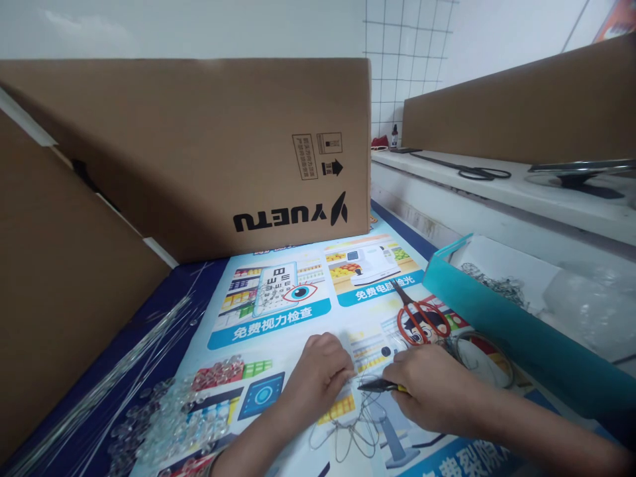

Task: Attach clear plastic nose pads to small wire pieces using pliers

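Observation:
My right hand (422,384) is wrapped round a pair of pliers (380,385) with dark pointed jaws and a bit of yellow handle. The jaws point left and touch or nearly touch thin wire. My left hand (322,371) is pinched closed on a piece of bent wire (355,434). Several loops of that wire spread like petals just below the jaws, over the printed sheet. The fingers hide where the wire is gripped. Red-handled scissors (422,320) lie just beyond my right hand, near a coil of wire (484,358).
Clear, red and purplish beads (173,417) are heaped at the left beside long straight wires (114,371). A teal box (497,338) at the right holds wire pieces and a plastic bag. A cardboard box (199,152) stands behind the printed sheet (278,338); black scissors (481,173) lie on a ledge.

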### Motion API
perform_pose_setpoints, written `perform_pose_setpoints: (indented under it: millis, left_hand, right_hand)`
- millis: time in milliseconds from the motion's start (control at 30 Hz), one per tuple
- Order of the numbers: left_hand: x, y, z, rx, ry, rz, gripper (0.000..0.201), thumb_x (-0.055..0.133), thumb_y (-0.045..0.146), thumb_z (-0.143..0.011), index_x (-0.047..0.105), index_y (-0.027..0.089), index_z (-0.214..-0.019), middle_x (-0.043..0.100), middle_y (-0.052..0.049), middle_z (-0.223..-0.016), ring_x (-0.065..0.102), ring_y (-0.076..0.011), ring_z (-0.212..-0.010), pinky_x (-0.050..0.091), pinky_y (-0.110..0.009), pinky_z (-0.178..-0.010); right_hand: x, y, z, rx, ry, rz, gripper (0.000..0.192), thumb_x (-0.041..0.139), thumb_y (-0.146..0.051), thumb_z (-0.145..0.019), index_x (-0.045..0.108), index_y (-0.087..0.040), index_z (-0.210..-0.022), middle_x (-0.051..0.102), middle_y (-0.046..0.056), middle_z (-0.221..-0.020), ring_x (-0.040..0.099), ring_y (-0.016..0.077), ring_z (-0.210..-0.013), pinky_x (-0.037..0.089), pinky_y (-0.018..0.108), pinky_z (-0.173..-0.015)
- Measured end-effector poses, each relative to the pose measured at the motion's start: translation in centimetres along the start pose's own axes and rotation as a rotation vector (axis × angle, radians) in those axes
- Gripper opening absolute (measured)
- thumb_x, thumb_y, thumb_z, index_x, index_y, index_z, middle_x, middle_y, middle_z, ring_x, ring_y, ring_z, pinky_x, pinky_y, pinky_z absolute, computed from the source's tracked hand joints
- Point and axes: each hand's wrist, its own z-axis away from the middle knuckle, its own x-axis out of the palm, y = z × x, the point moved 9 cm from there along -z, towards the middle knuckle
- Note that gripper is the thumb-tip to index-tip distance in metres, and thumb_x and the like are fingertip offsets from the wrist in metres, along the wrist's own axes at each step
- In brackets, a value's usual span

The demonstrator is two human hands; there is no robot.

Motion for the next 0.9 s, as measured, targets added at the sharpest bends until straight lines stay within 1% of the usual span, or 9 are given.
perform_pose_setpoints:
  millis: [367, 500, 633, 900]
  left_hand:
    - [0.0, -0.7, -0.2, -0.066, 0.009, 0.130, 0.017, 0.049, 0.019, -0.085, 0.053, 0.018, -0.068, 0.055, 0.000, -0.068, 0.049, -0.0161, -0.074, 0.034, -0.032, -0.074]
    - [0.0, -1.1, -0.2, -0.098, 0.021, 0.145, 0.018, 0.049, 0.021, -0.086, 0.052, 0.018, -0.068, 0.055, 0.000, -0.068, 0.050, -0.0159, -0.074, 0.034, -0.031, -0.073]
    - [0.1, -1.1, -0.2, -0.093, 0.017, 0.144, 0.017, 0.049, 0.020, -0.085, 0.052, 0.018, -0.069, 0.055, 0.000, -0.069, 0.050, -0.0159, -0.074, 0.035, -0.030, -0.073]
    - [-0.1, -0.7, -0.1, -0.076, 0.028, 0.107, 0.018, 0.045, 0.021, -0.087, 0.051, 0.019, -0.070, 0.055, -0.001, -0.069, 0.050, -0.0168, -0.074, 0.036, -0.032, -0.073]
  right_hand:
    - [0.0, 0.2, -0.1, -0.001, 0.005, 0.011, 0.018, 0.044, -0.027, -0.076, 0.061, -0.020, -0.074, 0.067, 0.004, -0.074, 0.059, 0.0198, -0.064, 0.027, 0.026, -0.050]
    - [-0.1, 0.1, -0.1, -0.008, 0.005, 0.003, 0.018, 0.044, -0.026, -0.075, 0.061, -0.020, -0.075, 0.066, 0.004, -0.076, 0.059, 0.0198, -0.065, 0.028, 0.026, -0.051]
    - [-0.2, 0.1, 0.1, -0.011, 0.004, -0.010, 0.018, 0.044, -0.026, -0.075, 0.062, -0.021, -0.078, 0.066, 0.004, -0.077, 0.058, 0.0206, -0.067, 0.030, 0.027, -0.054]
    - [-1.8, 1.0, 0.9, 0.012, 0.022, -0.036, 0.019, 0.046, -0.024, -0.075, 0.062, -0.021, -0.085, 0.064, 0.006, -0.081, 0.057, 0.0216, -0.075, 0.033, 0.030, -0.061]
